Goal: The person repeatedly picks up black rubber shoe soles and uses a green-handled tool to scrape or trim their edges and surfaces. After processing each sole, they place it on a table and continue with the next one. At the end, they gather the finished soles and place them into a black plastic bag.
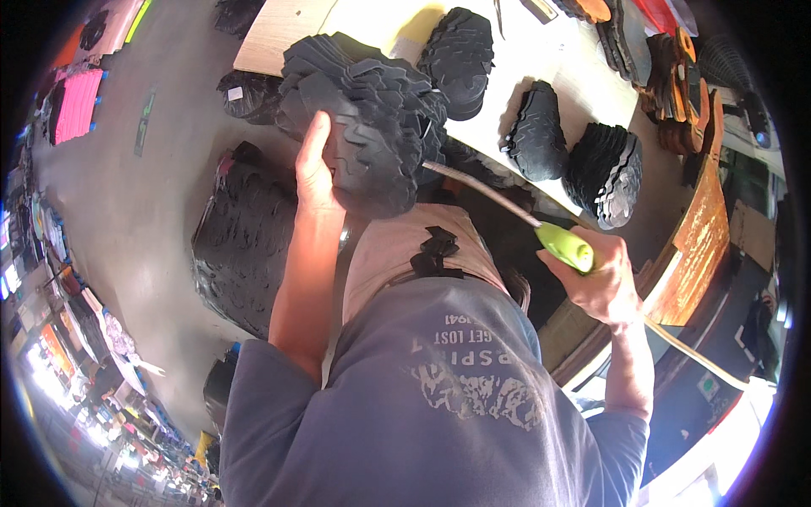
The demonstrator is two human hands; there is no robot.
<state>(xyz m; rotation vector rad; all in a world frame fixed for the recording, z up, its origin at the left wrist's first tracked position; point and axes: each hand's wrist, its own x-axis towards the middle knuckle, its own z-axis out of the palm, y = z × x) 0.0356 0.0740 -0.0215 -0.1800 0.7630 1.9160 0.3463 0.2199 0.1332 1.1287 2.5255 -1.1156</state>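
My left hand (317,177) grips a thick stack of black rubber shoe soles (376,127) from its near left side, thumb lying along the top. The soles overlap unevenly, with jagged tread edges. My right hand (604,283) is closed around the lime-green handle of a tool (560,243) with a long, thin, slightly curved metal shaft. The shaft points left, and its tip meets the right side of the stack; whether it goes in between the soles I cannot tell. The held stack is above my lap, at the near edge of the pale worktable (541,51).
More black sole stacks (457,59) lie on the table, including a small one (537,131) and one at the corner (604,173). A large dark bundle (241,245) stands on the floor at left. Brown and orange soles (676,93) pile at right, near a worn wooden board (697,253).
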